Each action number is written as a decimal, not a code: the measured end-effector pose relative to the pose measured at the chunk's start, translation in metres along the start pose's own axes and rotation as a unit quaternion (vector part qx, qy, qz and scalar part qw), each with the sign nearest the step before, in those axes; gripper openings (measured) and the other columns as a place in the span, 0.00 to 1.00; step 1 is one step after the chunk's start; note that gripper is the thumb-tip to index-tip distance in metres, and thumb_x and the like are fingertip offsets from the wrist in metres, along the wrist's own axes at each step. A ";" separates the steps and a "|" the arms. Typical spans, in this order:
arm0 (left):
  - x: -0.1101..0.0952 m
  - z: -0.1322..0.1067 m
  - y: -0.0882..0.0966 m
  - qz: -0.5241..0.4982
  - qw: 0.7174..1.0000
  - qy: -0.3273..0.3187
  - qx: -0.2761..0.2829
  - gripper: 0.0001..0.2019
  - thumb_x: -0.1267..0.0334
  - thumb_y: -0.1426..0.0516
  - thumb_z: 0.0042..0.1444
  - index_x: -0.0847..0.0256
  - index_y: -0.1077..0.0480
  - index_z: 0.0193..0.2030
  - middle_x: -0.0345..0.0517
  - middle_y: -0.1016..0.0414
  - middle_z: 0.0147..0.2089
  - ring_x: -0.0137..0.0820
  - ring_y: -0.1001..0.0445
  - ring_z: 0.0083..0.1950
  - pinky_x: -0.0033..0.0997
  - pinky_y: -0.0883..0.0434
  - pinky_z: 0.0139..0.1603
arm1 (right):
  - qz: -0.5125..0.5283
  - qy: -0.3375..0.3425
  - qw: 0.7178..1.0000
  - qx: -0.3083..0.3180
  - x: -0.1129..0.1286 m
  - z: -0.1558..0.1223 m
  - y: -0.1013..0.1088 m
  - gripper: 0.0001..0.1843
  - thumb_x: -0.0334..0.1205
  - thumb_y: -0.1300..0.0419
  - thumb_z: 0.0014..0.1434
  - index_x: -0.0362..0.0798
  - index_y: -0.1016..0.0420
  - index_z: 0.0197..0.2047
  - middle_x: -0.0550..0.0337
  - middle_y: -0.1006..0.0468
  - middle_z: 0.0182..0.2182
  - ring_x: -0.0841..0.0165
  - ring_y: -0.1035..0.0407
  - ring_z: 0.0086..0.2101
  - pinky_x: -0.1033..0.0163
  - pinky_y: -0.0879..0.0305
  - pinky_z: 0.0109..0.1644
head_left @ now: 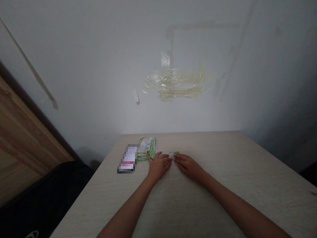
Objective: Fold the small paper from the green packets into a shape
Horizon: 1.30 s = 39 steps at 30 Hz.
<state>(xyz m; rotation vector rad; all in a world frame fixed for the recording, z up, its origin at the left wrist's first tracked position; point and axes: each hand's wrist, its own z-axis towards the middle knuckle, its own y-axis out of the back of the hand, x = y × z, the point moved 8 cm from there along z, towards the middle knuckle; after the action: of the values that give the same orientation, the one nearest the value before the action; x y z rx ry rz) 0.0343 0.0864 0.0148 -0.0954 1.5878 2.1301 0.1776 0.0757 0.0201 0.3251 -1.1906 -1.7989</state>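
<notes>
Between my two hands is a small white-and-green packet [171,156], mostly covered by fingers. My left hand [158,168] grips its left side with the inner fingers, while an outer finger stretches out towards a stack of packets. From the other side, my right hand [190,168] has its fingers closed together on the packet's right edge. Beyond my left hand lies that stack of similar green-and-white packets [146,147], flat and slightly uneven. The undersides of my fingers are hidden.
A phone [128,159], blurred into blocks, lies left of the stack. The pale wooden table [223,148] meets a grey wall [99,66] bearing peeling clear tape [175,81]. A dark bag-like shape [49,195] and a wooden panel [17,138] stand beyond the table's left edge.
</notes>
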 end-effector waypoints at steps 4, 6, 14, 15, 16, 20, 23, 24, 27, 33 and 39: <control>0.001 0.000 -0.001 0.000 1.000 0.001 0.004 0.10 0.52 0.45 0.60 0.35 0.27 0.47 0.34 0.25 0.56 0.45 0.41 0.66 0.79 0.77 0.59 | -0.008 -0.011 1.000 0.002 -0.001 -0.001 0.000 0.19 0.37 0.49 0.67 0.51 0.30 0.59 0.52 0.28 0.56 0.63 0.34 0.56 0.53 0.37 0.61; 0.001 0.000 -0.002 0.001 1.000 0.003 0.007 0.10 0.51 0.45 0.60 0.35 0.26 0.47 0.35 0.25 0.56 0.45 0.41 0.66 0.79 0.76 0.59 | -0.015 -0.010 1.000 0.010 -0.002 -0.001 -0.002 0.19 0.36 0.49 0.67 0.51 0.31 0.59 0.52 0.28 0.56 0.63 0.34 0.56 0.51 0.38 0.62; 0.000 0.000 -0.001 0.012 1.000 0.007 0.010 0.10 0.52 0.44 0.59 0.36 0.26 0.47 0.34 0.25 0.56 0.44 0.41 0.65 0.78 0.75 0.60 | -0.015 -0.012 1.000 0.024 -0.008 -0.002 -0.009 0.20 0.36 0.49 0.66 0.53 0.32 0.60 0.54 0.28 0.57 0.64 0.34 0.57 0.50 0.41 0.63; 0.000 0.000 -0.001 0.011 1.000 0.009 0.011 0.11 0.52 0.44 0.59 0.36 0.26 0.47 0.35 0.25 0.56 0.44 0.41 0.65 0.78 0.75 0.60 | -0.014 -0.014 0.999 0.025 -0.008 -0.002 -0.009 0.20 0.36 0.49 0.66 0.53 0.32 0.60 0.54 0.28 0.57 0.64 0.34 0.57 0.50 0.41 0.63; 0.000 0.000 -0.001 0.008 1.000 0.010 0.012 0.11 0.52 0.44 0.59 0.37 0.26 0.47 0.35 0.25 0.56 0.44 0.41 0.65 0.78 0.75 0.60 | -0.012 -0.016 0.999 0.027 -0.008 -0.002 -0.009 0.20 0.36 0.49 0.66 0.53 0.32 0.60 0.54 0.28 0.57 0.64 0.34 0.57 0.50 0.41 0.63; 0.000 0.000 0.000 -0.008 1.000 0.007 0.004 0.10 0.53 0.44 0.59 0.37 0.26 0.46 0.35 0.25 0.56 0.45 0.41 0.65 0.78 0.78 0.59 | -0.007 -0.023 0.999 0.036 -0.008 -0.001 -0.009 0.19 0.37 0.49 0.66 0.53 0.31 0.60 0.54 0.28 0.57 0.64 0.34 0.57 0.50 0.41 0.63; -0.001 0.000 0.001 -0.010 1.000 0.001 -0.002 0.10 0.54 0.44 0.59 0.37 0.26 0.46 0.34 0.25 0.56 0.44 0.41 0.66 0.78 0.79 0.59 | -0.007 -0.021 0.999 0.035 -0.008 -0.001 -0.009 0.19 0.37 0.49 0.66 0.53 0.30 0.59 0.55 0.27 0.56 0.65 0.34 0.56 0.50 0.41 0.63; -0.002 0.000 0.001 -0.008 1.000 0.001 0.001 0.10 0.54 0.45 0.59 0.38 0.26 0.47 0.34 0.25 0.56 0.44 0.42 0.66 0.77 0.78 0.59 | -0.006 -0.020 0.999 0.032 -0.008 0.000 -0.009 0.19 0.37 0.49 0.66 0.53 0.30 0.58 0.55 0.27 0.56 0.65 0.34 0.56 0.50 0.41 0.63; -0.003 0.001 0.000 0.005 1.000 0.005 0.017 0.11 0.54 0.45 0.59 0.39 0.27 0.47 0.36 0.26 0.56 0.44 0.42 0.66 0.77 0.76 0.60 | -0.003 -0.015 1.000 0.025 -0.009 0.000 -0.009 0.19 0.37 0.48 0.66 0.53 0.30 0.58 0.55 0.27 0.56 0.65 0.34 0.56 0.51 0.41 0.63; -0.006 0.003 0.003 0.024 1.000 0.005 0.016 0.13 0.55 0.46 0.60 0.39 0.28 0.50 0.36 0.25 0.55 0.44 0.42 0.66 0.77 0.74 0.61 | -0.001 -0.015 1.000 0.021 -0.009 -0.001 -0.008 0.19 0.36 0.48 0.65 0.53 0.30 0.58 0.55 0.26 0.55 0.65 0.33 0.56 0.52 0.40 0.63; -0.010 0.004 0.005 0.013 1.000 -0.021 -0.002 0.15 0.57 0.46 0.60 0.37 0.29 0.52 0.37 0.24 0.54 0.45 0.41 0.65 0.76 0.79 0.61 | 0.007 -0.023 0.999 0.027 -0.008 0.000 -0.006 0.19 0.37 0.47 0.65 0.52 0.30 0.59 0.54 0.27 0.56 0.64 0.34 0.56 0.51 0.41 0.64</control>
<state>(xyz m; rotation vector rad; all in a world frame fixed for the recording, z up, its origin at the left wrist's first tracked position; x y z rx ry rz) 0.0416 0.0857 0.0240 -0.0309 1.5689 2.1412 0.1791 0.0824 0.0133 0.3081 -1.2723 -1.7730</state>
